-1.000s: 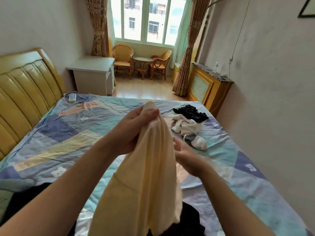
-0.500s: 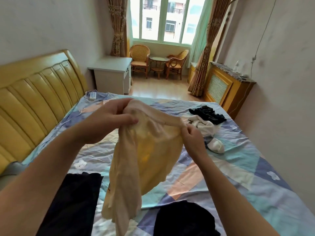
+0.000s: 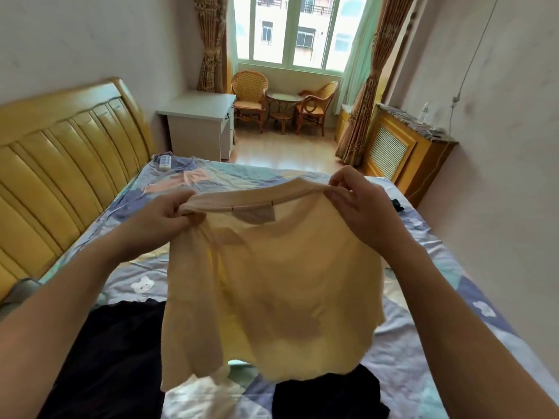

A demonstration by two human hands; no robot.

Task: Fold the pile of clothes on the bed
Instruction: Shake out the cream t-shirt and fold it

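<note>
The left hand [image 3: 165, 214] pinches one end of the collar of a cream shirt [image 3: 272, 285], fingers curled around the fabric. The right hand [image 3: 360, 204] pinches the other end of the collar, thumb and fingers closed on it. Between them the shirt hangs spread out above the bed [image 3: 423, 343], lifted off it, its hem over the near part of the patchwork sheet. A dark garment [image 3: 109, 361] lies on the bed under the left forearm, toward the near left corner. Another dark garment [image 3: 326, 397] lies at the near edge below the hem. A black item [image 3: 397, 204] shows near the far right edge, mostly hidden by the right hand. A remote [image 3: 165, 162] sits at the far left corner by the headboard [image 3: 60, 164].
</note>
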